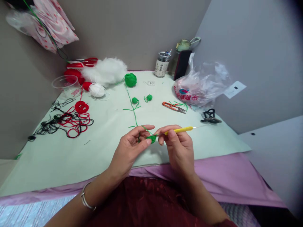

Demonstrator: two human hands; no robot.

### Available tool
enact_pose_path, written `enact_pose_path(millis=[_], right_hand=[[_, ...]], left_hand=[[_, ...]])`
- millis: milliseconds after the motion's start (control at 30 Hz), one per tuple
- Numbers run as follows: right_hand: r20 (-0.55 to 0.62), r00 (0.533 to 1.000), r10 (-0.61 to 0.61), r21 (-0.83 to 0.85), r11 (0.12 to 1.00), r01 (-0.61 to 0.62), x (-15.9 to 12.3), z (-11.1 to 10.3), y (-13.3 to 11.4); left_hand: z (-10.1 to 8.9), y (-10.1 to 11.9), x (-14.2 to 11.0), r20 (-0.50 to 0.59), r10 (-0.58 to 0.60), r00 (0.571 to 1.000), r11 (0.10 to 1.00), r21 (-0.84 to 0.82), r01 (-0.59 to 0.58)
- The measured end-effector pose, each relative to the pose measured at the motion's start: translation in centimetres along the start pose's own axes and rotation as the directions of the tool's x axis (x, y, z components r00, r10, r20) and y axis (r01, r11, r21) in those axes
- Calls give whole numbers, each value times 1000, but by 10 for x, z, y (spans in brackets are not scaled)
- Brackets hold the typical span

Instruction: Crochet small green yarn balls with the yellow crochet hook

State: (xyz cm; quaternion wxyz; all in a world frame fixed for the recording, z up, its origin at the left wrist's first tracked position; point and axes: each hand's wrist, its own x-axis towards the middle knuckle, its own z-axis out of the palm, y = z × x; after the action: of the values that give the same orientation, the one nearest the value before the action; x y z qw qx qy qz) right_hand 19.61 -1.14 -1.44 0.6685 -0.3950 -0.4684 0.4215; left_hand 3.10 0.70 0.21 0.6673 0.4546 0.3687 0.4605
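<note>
Between thumb and fingers, my left hand [132,145] pinches a small green crochet piece [152,138]. My right hand [180,143] grips a crochet hook [181,130] by its yellow handle, and the thin metal end reaches left to the piece. Green yarn [135,115] runs from my left fingers up the table to a green yarn ball [130,80]. Two small green crocheted balls [149,97] with loose tails lie beside that strand, beyond my hands.
Orange thread snips [174,107] lie right of centre, near a plastic bag [196,86] and a black hair clip [210,116]. Tangled black and red yarn [68,121] spreads at left. White stuffing [107,71], a clear tub [67,85] and a pen cup [162,65] stand farther back.
</note>
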Motion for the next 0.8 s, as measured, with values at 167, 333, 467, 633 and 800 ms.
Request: enact_pose_path(millis=[167, 333, 467, 633, 800], right_hand=[[40, 999, -16, -4, 1000, 17, 0, 0, -4], [85, 983, -161, -273, 945, 178, -6, -1, -12], [201, 922, -330, -399, 832, 384, -10, -1, -12], [276, 824, -494, -484, 669, 564, -13, 1, -4], [388, 731, -561, -631, 416, 654, -16, -1, 1]], left_hand=[[-2, 2, 0, -6, 32, 999, 998, 56, -32], [0, 4, -2, -57, 109, 992, 976, 195, -96], [4, 6, -3, -107, 195, 975, 945, 288, -157], [7, 6, -4, -116, 158, 981, 965, 230, -128], [5, 7, 1, 41, -173, 984, 953, -244, 178]])
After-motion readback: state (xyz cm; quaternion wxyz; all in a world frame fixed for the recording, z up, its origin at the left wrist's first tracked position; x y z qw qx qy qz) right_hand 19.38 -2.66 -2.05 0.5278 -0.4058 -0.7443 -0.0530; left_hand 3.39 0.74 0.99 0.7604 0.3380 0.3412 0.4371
